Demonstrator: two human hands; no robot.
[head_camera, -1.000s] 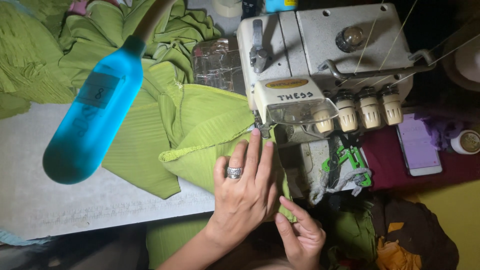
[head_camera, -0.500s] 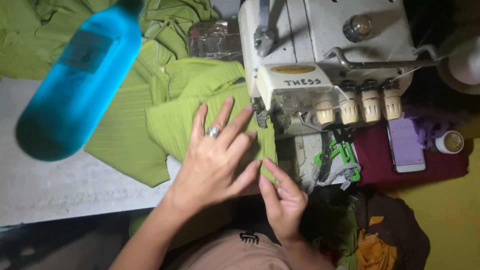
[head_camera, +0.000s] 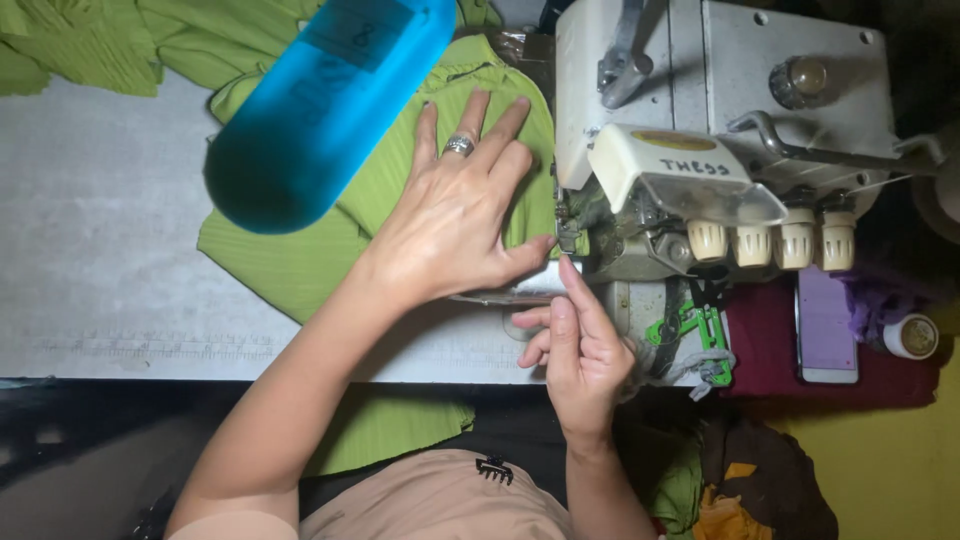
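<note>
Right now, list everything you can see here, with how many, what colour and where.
Ribbed fabric: one heap, green, across the table and over its near edge.
Sewing machine: one, off-white, upper right.
Tension knobs: four, cream, in a row on the machine front.
Blue blurred object: one, close to the camera, upper left.
Table: one, pale grey, left.
Phone: one, lilac, on maroon cloth at right.
Ring: one, silver, on the left hand.
Left hand: flat on the fabric.
Right hand: index finger pointing at the needle area.
</note>
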